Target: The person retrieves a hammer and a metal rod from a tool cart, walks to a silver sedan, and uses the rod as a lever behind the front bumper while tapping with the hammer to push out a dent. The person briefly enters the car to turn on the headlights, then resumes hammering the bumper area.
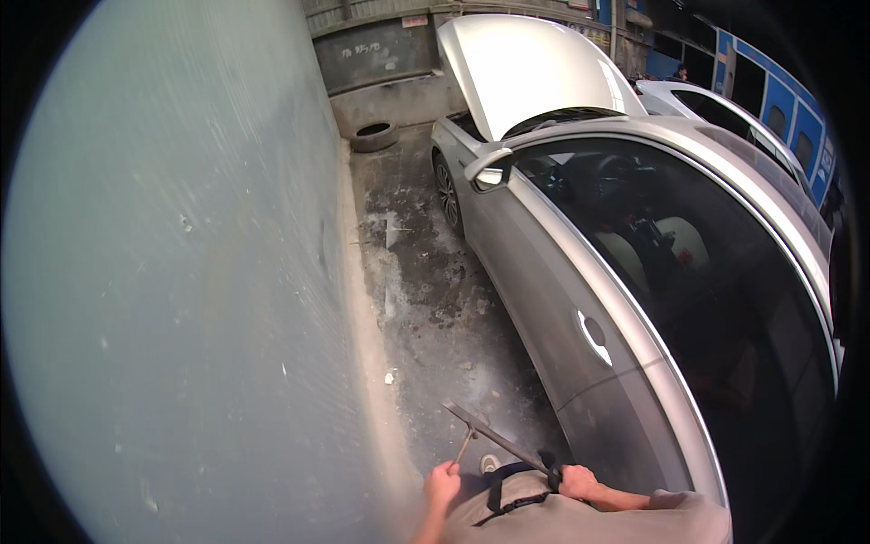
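Note:
My left hand (pixel 442 482), low in the view, is closed around a thin light rod (pixel 462 451) that slants up to the right. My right hand (pixel 578 482) grips the dark handle end of a long, flat metal bar (pixel 508 446), which slants up to the left over the floor. The rod's upper end meets or crosses the bar near its far end; I cannot tell whether they touch. A dark strap (pixel 495 494) shows across my beige clothing, and a light shoe (pixel 489 463) peeks out below the tools.
A grey wall (pixel 181 272) runs along my left. A silver car (pixel 598 399) with raised hood (pixel 535 72) stands close on my right. A tyre (pixel 373 145) lies at the far end of the narrow floor strip (pixel 435 326). A white car (pixel 675 91), blue structure and distant person (pixel 681 72) are beyond.

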